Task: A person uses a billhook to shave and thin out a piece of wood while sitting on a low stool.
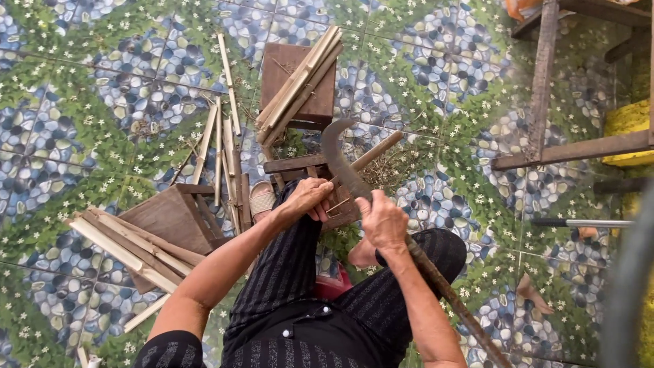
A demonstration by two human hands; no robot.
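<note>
- Long dark curved-blade sickle with wooden handle (354,180): crosses the small low brown wooden stool (300,165).
- Right hand (383,221): fingers wrapped around the sickle, just below the blade.
- Left hand (308,197): fingers apparently pinching a thin pale bamboo strip (366,154) against the stool.

The floor (436,75) is tiled in a printed pattern of blue-grey pebbles, green grass and small white flowers, with thin grout lines running diagonally. A weathered wooden frame (545,88) of crossed beams stands at the upper right. Beside it, at the right edge, sits something yellow (627,123). Daylight is soft and even.
</note>
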